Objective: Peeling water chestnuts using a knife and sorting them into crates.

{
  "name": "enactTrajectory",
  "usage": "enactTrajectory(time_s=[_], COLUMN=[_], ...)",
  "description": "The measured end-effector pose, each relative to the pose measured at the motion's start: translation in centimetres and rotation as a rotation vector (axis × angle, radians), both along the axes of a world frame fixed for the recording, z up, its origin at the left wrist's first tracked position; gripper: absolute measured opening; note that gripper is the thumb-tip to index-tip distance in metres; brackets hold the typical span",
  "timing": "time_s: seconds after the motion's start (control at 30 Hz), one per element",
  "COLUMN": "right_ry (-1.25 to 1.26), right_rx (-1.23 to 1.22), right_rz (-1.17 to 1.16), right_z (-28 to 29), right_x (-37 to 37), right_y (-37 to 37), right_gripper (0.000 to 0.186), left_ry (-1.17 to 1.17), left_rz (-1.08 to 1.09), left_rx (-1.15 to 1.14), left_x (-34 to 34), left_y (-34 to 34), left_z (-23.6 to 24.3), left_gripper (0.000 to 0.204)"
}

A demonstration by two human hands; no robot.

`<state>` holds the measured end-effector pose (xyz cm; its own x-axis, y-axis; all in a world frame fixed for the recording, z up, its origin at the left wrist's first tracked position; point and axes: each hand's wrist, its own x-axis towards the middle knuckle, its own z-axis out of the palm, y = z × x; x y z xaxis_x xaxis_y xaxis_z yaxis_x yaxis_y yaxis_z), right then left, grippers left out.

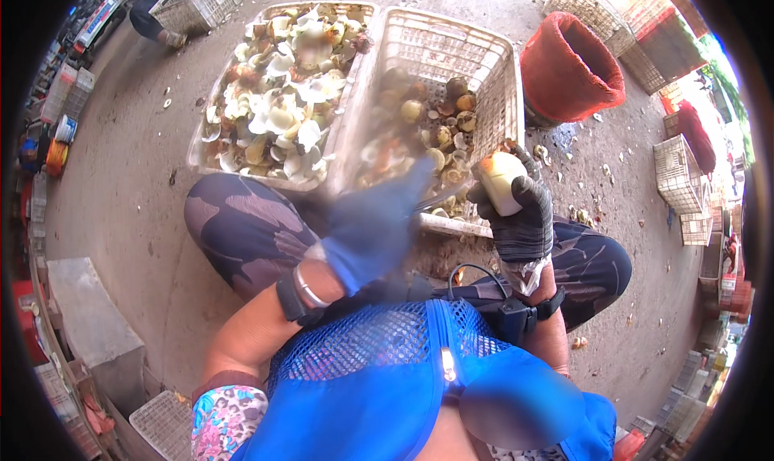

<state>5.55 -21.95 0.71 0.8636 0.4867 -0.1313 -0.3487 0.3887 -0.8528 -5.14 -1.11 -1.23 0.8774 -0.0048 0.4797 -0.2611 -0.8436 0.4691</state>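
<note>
My right hand, in a dark glove, is wrapped around a peeled onion, pale with an orange-brown patch at its upper end. My left hand, in a blue glove, is smeared by motion and sits to the left of the onion, apart from it. From it a thin dark knife blade points toward the right hand; its handle is hidden. Beyond my hands, a white plastic crate holds several whole brownish onions and loose skins. A second crate, to its left, is heaped with pale, cup-shaped onion layers.
A red, open-topped container stands right of the crates. Scraps lie on the concrete floor. Stacked crates line the right side, and a grey box stands at left. Another person's leg shows at the far left.
</note>
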Motion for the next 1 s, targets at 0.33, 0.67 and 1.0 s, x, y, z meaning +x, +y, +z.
enactTrajectory(time_s=[0.33, 0.67, 1.0], right_ry=[0.249, 0.153, 0.047], right_rx=[0.188, 0.053, 0.202], right_rz=[0.242, 0.227, 0.101], right_z=[-1.4, -2.3, -0.3], right_x=[-1.5, -2.0, -1.9], right_y=[1.7, 1.1, 1.7], right_gripper=[0.067, 0.080, 0.085], left_ry=[0.180, 0.600, 0.273], left_rz=[-0.043, 0.019, -0.215], left_rx=[-0.164, -0.224, -1.514], left_x=[2.1, 5.1, 4.1], left_y=[-0.6, 1.9, -2.6], left_z=[-2.2, -11.6, -0.8], left_gripper=[0.051, 0.031, 0.037])
